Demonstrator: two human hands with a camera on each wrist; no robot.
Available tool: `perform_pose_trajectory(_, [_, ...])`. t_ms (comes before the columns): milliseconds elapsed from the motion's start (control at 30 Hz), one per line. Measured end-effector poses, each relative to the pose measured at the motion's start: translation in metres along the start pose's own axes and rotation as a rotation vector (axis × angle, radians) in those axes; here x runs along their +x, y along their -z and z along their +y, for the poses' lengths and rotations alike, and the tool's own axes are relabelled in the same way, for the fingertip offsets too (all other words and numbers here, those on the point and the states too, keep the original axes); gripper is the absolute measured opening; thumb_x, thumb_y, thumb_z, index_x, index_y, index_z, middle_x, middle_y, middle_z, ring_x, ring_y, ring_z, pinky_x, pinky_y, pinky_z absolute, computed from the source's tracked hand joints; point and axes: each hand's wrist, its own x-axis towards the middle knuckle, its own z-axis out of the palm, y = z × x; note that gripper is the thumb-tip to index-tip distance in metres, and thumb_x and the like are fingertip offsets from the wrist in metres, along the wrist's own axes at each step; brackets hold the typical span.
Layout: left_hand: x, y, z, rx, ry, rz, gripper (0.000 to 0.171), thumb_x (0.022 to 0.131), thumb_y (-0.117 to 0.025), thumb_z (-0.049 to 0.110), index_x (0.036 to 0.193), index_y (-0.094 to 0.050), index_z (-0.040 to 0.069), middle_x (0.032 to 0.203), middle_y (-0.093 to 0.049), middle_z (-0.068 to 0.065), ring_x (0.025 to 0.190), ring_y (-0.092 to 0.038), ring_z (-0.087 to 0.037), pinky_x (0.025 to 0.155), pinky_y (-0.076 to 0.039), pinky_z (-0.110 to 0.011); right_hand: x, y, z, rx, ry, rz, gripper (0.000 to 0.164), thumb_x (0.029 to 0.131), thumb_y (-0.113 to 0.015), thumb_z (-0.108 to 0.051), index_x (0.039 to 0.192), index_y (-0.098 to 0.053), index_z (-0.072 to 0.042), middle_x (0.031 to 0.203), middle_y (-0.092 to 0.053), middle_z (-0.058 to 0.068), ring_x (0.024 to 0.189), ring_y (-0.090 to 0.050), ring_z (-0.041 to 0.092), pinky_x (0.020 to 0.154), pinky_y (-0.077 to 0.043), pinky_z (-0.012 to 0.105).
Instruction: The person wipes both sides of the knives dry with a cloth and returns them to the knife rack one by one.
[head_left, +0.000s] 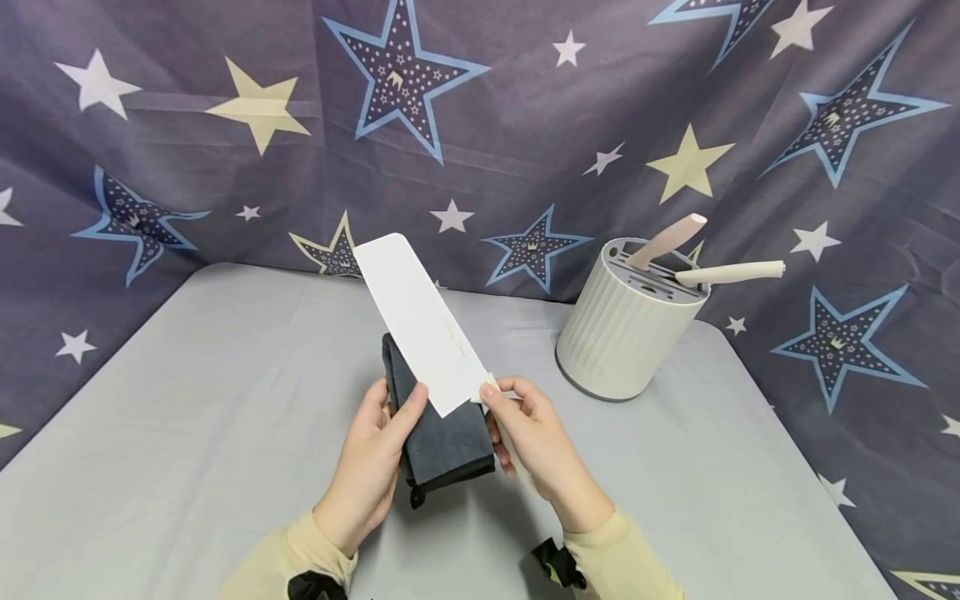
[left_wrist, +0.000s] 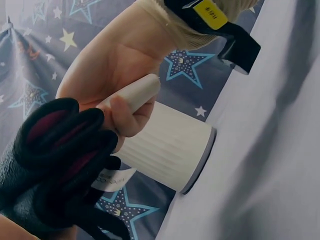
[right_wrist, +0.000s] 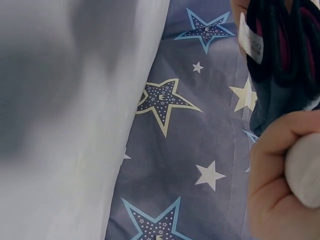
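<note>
In the head view my right hand (head_left: 536, 442) grips a cleaver by its pale handle (left_wrist: 137, 95). The broad white blade of the cleaver (head_left: 420, 317) points up and to the left. My left hand (head_left: 375, 454) holds a folded dark grey cloth (head_left: 450, 446), thumb on top, close to the blade's lower edge. Part of the blade overlaps the cloth; whether they touch I cannot tell. From the left wrist view, the cloth's layered folds and a small white tag (left_wrist: 114, 180) are visible. The handle's round end (right_wrist: 305, 170) shows within the right hand in the right wrist view.
A ribbed cream knife block (head_left: 626, 333) stands at the back right of the table. A pink-handled knife (head_left: 667, 240) and a cream-handled knife (head_left: 731, 272) stick out of its top. Behind the grey-covered table (head_left: 187, 417) hangs a star-patterned curtain (head_left: 525, 167).
</note>
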Motion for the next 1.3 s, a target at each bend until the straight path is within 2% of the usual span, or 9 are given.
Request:
perform_pose_trajectory(200, [0.0,0.0,-0.002,0.004,0.023,-0.021,0.058,0.09,-0.07,0.008,0.139,-0.038,0.01,0.127,-0.063,-0.012,0.103,-0.069,-0.018,0.084,-0.058,-0.034,0.005,0.0,-0.004,-0.014,0.005,0.044,0.027,0.102,-0.054,-0.027,0.11,-0.053,-0.001,0.061,-0.048,0.001,0.043,-0.038,0.014,0.038,-0.034,0.025])
perform_pose_trajectory(367, [0.0,0.001,-0.003,0.021,0.061,-0.069,0.07,0.081,-0.076,0.0,0.139,-0.038,0.011,0.124,-0.066,-0.012,0.101,-0.07,-0.019,0.082,-0.059,-0.036,0.008,0.002,-0.006,0.002,0.001,0.056,0.026,0.102,-0.054,-0.026,0.111,-0.053,-0.002,0.06,-0.048,0.001,0.044,-0.038,0.014,0.038,-0.034,0.025])
perform_pose_trajectory(733, [-0.001,0.002,-0.005,0.075,0.098,-0.165,0.072,0.078,-0.077,-0.001,0.139,-0.039,0.009,0.126,-0.065,-0.013,0.101,-0.07,-0.019,0.082,-0.058,-0.033,0.013,0.007,-0.008,0.041,-0.02,0.066,0.024,0.103,-0.052,-0.028,0.113,-0.051,-0.006,0.063,-0.047,0.0,0.045,-0.039,0.012,0.039,-0.036,0.024])
perform_pose_trajectory(933, [-0.003,0.003,-0.007,0.117,0.122,-0.223,0.072,0.078,-0.076,0.001,0.14,-0.039,0.009,0.114,-0.068,-0.01,0.091,-0.072,-0.021,0.077,-0.059,-0.035,0.016,0.011,-0.009,0.048,-0.027,0.088,0.026,0.103,-0.052,-0.029,0.116,-0.048,-0.006,0.063,-0.046,0.0,0.045,-0.039,0.011,0.039,-0.035,0.024])
perform_pose_trajectory(1100, [-0.004,0.004,-0.009,0.129,0.151,-0.273,0.071,0.078,-0.073,0.001,0.14,-0.038,0.006,0.113,-0.068,-0.01,0.09,-0.072,-0.022,0.075,-0.059,-0.035,0.016,0.014,-0.01,0.067,-0.035,0.116,0.023,0.104,-0.051,-0.028,0.115,-0.049,-0.008,0.061,-0.045,0.0,0.043,-0.039,0.011,0.038,-0.036,0.024])
perform_pose_trajectory(1300, [-0.005,0.003,-0.011,0.142,0.156,-0.268,0.072,0.077,-0.073,0.002,0.14,-0.039,0.006,0.114,-0.068,-0.011,0.092,-0.071,-0.021,0.076,-0.058,-0.034,0.016,0.016,-0.01,0.084,-0.051,0.12,0.021,0.104,-0.049,-0.028,0.115,-0.048,-0.01,0.061,-0.044,0.0,0.043,-0.039,0.012,0.038,-0.036,0.025])
